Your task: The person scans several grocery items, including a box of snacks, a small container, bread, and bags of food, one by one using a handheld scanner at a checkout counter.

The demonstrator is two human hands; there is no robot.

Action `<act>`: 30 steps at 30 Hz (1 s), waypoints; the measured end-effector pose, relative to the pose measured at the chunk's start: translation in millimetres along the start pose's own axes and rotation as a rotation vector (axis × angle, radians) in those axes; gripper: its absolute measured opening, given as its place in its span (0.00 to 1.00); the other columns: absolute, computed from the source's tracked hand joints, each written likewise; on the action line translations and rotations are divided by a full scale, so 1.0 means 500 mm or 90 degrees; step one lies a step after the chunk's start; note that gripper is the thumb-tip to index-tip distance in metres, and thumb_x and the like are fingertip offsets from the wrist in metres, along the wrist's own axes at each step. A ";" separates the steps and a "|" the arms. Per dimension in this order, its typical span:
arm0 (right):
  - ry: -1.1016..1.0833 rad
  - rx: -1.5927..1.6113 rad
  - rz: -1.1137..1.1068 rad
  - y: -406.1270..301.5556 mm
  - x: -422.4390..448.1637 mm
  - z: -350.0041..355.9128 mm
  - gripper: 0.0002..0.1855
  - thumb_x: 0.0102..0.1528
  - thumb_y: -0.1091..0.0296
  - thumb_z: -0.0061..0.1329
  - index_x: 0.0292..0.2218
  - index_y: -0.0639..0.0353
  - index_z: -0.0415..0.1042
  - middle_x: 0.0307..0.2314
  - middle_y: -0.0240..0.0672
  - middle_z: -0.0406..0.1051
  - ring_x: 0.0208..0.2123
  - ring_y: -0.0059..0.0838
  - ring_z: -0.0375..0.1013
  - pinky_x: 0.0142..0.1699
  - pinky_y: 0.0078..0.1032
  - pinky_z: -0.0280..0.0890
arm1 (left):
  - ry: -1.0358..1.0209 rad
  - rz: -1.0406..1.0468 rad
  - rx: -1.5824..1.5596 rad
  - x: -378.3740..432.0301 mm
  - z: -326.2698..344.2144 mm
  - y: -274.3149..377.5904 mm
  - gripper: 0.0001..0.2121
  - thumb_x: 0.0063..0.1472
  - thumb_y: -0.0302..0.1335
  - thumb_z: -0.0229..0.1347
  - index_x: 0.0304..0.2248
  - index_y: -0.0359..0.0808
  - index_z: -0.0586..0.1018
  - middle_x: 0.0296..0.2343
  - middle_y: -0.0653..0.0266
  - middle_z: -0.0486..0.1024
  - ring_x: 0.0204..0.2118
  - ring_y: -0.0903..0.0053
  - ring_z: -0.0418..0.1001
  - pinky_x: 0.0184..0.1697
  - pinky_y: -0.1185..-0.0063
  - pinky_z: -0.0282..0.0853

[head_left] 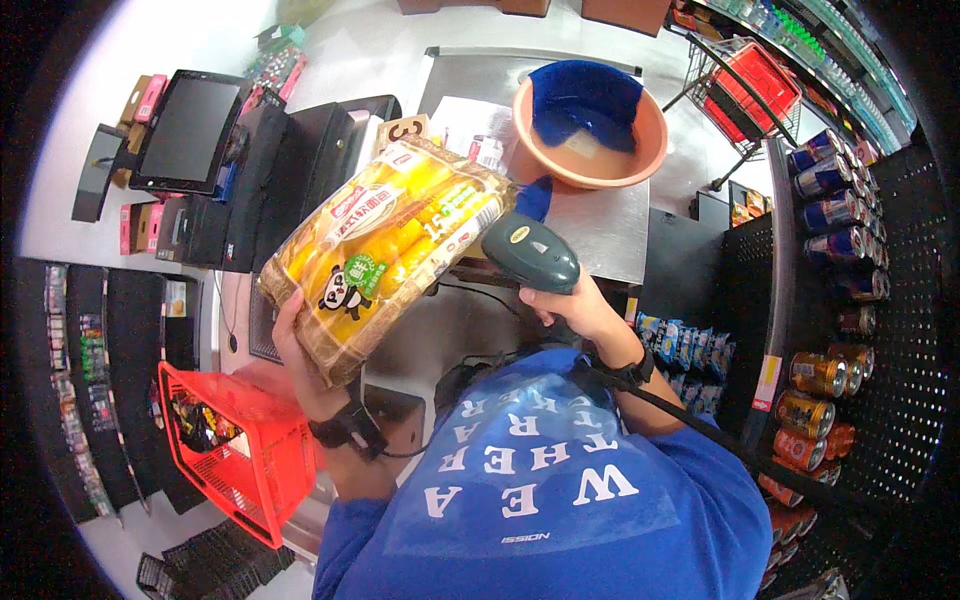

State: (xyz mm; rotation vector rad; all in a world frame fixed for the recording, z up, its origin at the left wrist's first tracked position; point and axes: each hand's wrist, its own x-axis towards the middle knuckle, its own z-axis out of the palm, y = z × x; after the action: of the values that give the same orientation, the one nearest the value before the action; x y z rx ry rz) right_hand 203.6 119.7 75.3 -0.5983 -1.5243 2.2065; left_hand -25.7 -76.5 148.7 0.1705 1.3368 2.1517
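Observation:
My left hand (pixel 289 330) grips the lower left end of a large clear-and-brown plastic bag of yellow bread rolls (pixel 390 240), tilted up before me. A cartoon panda and a barcode are printed on the bag. In my right hand (pixel 566 304) is a dark green handheld barcode scanner (pixel 531 253). Its head is beside the bag's right edge, close to the printed barcode; whether they touch I cannot tell. Most of the scanner's handle is hidden under its head and my fingers.
A peach plastic basin (pixel 652 154) with blue inside stands on the metal counter (pixel 615 232). To the left are a monitor (pixel 187 127) and a red shopping basket (pixel 289 457) holding packaged goods. Shelved drink cans (pixel 806 412) line the right, with a shopping cart (pixel 750 90) beyond.

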 end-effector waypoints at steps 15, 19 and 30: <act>-0.017 -0.022 0.020 -0.002 -0.009 -0.010 0.13 0.51 0.75 0.52 0.38 0.62 0.67 0.21 0.28 0.66 0.15 0.16 0.61 0.20 0.17 0.56 | 0.026 -0.051 -0.052 0.003 0.012 0.007 0.23 0.57 0.32 0.48 0.50 0.29 0.65 0.44 0.53 0.71 0.42 0.66 0.73 0.46 0.70 0.71; -0.032 -0.023 0.010 -0.004 -0.009 -0.010 0.14 0.51 0.77 0.51 0.40 0.62 0.66 0.24 0.29 0.67 0.16 0.17 0.61 0.21 0.17 0.56 | 0.016 -0.067 -0.040 0.010 0.003 0.010 0.23 0.57 0.32 0.48 0.50 0.30 0.65 0.44 0.53 0.71 0.42 0.66 0.73 0.46 0.70 0.71; -0.026 0.001 0.013 -0.014 -0.009 -0.004 0.15 0.50 0.75 0.52 0.40 0.63 0.66 0.23 0.29 0.67 0.16 0.17 0.61 0.21 0.16 0.57 | 0.002 -0.077 -0.034 0.006 0.011 0.019 0.23 0.57 0.32 0.48 0.51 0.31 0.64 0.44 0.53 0.71 0.42 0.66 0.73 0.45 0.69 0.71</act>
State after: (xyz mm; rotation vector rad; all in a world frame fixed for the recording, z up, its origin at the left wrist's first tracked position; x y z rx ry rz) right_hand 208.8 121.3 82.0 -0.5743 -1.5427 2.2488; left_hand -30.1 -73.6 158.6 0.0634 1.2577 2.0838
